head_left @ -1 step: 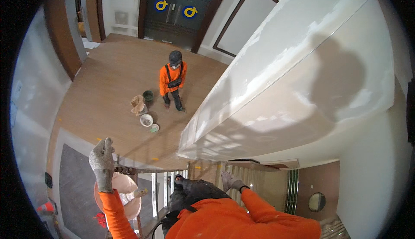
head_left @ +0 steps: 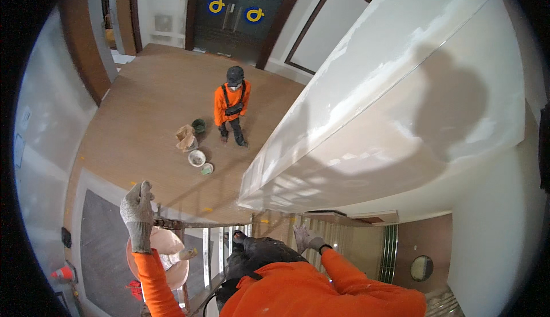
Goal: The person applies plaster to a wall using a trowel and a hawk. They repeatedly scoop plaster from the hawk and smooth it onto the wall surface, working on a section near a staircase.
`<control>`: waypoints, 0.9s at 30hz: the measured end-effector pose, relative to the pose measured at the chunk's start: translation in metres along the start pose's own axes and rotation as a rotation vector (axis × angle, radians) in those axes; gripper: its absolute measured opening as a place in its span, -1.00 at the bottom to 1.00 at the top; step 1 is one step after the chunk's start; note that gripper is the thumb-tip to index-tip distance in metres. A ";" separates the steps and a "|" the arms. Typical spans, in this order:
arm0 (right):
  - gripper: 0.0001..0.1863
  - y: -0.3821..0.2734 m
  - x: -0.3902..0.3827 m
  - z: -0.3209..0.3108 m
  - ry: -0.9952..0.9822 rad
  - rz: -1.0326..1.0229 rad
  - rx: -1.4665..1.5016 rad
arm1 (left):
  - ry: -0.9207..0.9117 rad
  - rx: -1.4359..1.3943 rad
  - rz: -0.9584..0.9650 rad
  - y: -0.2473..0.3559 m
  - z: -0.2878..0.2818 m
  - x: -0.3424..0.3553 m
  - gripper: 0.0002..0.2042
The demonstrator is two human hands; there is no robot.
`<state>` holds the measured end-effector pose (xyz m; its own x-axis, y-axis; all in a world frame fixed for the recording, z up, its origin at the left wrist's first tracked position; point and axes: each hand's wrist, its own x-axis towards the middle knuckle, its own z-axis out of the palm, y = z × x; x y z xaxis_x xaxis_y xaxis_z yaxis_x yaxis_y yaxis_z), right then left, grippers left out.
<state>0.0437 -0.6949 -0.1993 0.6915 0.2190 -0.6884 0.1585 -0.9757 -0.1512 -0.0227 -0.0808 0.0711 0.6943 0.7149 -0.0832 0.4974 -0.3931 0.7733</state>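
Note:
My left hand [head_left: 137, 209], in a pale grey knit glove, is raised at the left with its fingers curled together. Whatever is in those fingers, if anything, I cannot make out. Just below it is a pinkish bucket [head_left: 133, 253] holding white material and what looks like a tool handle [head_left: 187, 254]. My right hand [head_left: 308, 239], also gloved, is held out at the lower middle with its fingers apart and nothing in it. Beside my dark trousers [head_left: 258, 254] run the light metal bars of a ladder [head_left: 207, 254]. A patched plaster surface [head_left: 366, 128] slants across the right, bearing my shadow.
A person [head_left: 232, 102] in an orange top stands on the brown floor [head_left: 134, 111] far below. Near them are a paper sack [head_left: 185, 138], a dark green bucket [head_left: 198, 125] and pale tubs [head_left: 196, 158]. Dark double doors [head_left: 238, 22] stand behind; an orange cone [head_left: 63, 273] is lower left.

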 end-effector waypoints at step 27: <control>-0.55 -0.070 0.095 -0.056 -0.018 -0.001 0.657 | -0.016 -0.023 -0.031 0.009 0.000 -0.002 -0.65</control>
<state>0.1377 -0.6058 -0.2139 0.6788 0.2249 -0.6990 -0.3086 -0.7764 -0.5495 -0.0192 -0.0860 0.0782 0.6867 0.7173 -0.1175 0.5074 -0.3573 0.7841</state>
